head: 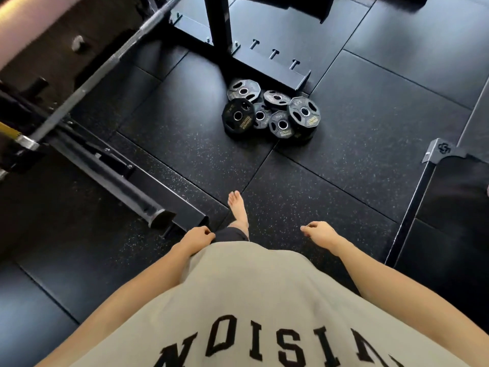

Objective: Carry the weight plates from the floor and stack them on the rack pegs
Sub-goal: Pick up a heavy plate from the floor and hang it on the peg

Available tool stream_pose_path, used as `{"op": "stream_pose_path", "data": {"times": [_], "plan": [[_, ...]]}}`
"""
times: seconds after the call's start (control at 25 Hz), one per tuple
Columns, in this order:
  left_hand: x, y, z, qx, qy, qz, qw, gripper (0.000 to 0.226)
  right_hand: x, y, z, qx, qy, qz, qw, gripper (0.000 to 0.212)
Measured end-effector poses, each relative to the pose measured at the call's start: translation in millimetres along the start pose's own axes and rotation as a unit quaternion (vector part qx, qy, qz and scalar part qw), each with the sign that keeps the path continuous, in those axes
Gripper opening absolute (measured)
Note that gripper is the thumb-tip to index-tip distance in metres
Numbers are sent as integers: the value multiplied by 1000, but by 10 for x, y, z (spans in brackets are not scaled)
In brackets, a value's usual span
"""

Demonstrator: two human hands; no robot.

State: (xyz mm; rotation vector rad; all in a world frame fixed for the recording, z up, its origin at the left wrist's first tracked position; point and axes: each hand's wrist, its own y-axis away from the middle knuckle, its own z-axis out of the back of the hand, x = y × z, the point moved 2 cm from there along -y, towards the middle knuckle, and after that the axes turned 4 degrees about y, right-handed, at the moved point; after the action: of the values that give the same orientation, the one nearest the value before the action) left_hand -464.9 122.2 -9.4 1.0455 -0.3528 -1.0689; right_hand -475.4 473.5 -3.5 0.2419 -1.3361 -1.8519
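- While you're looking down, both your hands hang at your sides with nothing in them: left hand (199,235) has its fingers loosely curled in next to your shorts, right hand (318,234) has its fingers loosely curled too, out over the floor (185,154).
- Weight plates (271,112) are in a messy pile on the black rubber floor, well ahead of you. I count about 6 showing, some overlapping or leaning on each other; can't tell if more are buried underneath.
- That pile sits right against the front edge of the rack base (267,72), just beside its corner.
- 3 short pegs (274,53) stick up in a row on the base, all bare, next to the black upright post (219,22).
- Your bare foot (238,210) is stepped forward, pointing toward the pile, still well apart from it.
- Barbell (105,67) runs diagonally across the upper left, off to your left side.
- Grey shirt (251,300) with black letters fills the bottom.
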Motion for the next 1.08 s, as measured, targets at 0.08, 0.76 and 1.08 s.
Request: {"op": "stream_pose_path", "data": {"times": [0.08, 0.76, 1.08], "plan": [[-188, -367, 275, 10, -8, -3, 1000, 32, 290, -312, 239, -4, 3, 2, 1000, 35], [-1599, -3027, 3345, -11, 203, 76, 976, 34, 4085, -2962, 2522, 4, 82, 40, 996, 25], [-1778, -5297, 3144, -1, 342, 180, 922, 23, 5071, -5442, 2425, 33, 165, 76, 983, 25]]}}
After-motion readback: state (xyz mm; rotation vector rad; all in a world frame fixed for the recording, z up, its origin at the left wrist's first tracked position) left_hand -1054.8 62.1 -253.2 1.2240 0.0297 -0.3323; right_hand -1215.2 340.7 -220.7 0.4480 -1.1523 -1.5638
